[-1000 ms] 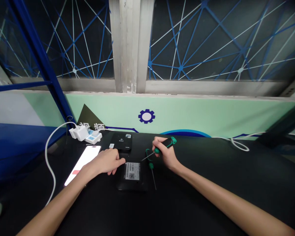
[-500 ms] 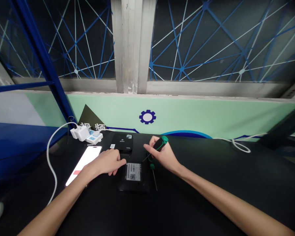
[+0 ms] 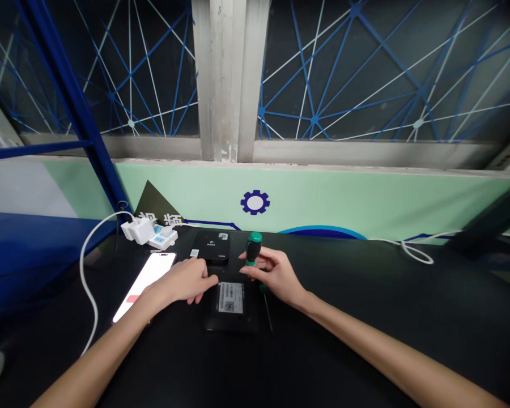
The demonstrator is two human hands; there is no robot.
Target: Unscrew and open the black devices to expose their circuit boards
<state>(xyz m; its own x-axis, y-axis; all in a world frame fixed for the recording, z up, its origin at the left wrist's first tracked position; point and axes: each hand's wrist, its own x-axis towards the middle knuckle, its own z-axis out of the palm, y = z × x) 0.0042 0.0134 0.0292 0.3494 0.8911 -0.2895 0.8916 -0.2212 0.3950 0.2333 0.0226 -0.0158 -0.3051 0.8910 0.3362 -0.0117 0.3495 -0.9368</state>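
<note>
A flat black electronic box (image 3: 232, 324) with a white printed label (image 3: 230, 298) lies on the black table. My left hand (image 3: 187, 280) is at its left side, fingers curled down and thumb on the far left corner. Between the fingers of my right hand (image 3: 276, 274) is a green and black screwdriver (image 3: 254, 247), held nearly upright over the box's far right corner. Its tip is hidden behind the fingers. A second screwdriver (image 3: 268, 310) lies along the box's right side, its handle mostly covered by my right hand.
Another black box (image 3: 212, 247) sits just beyond. To the left are a phone (image 3: 147, 283) with a lit white screen, a white power strip (image 3: 163, 236) with a plugged-in charger (image 3: 139, 230), and a white cable (image 3: 85, 266). A wall (image 3: 323, 198) bounds the table's far side.
The screwdriver in my right hand has swung from a slant to nearly upright, and that hand has shifted slightly left, its fingers regripped lower. My left hand and the labelled box stay put.
</note>
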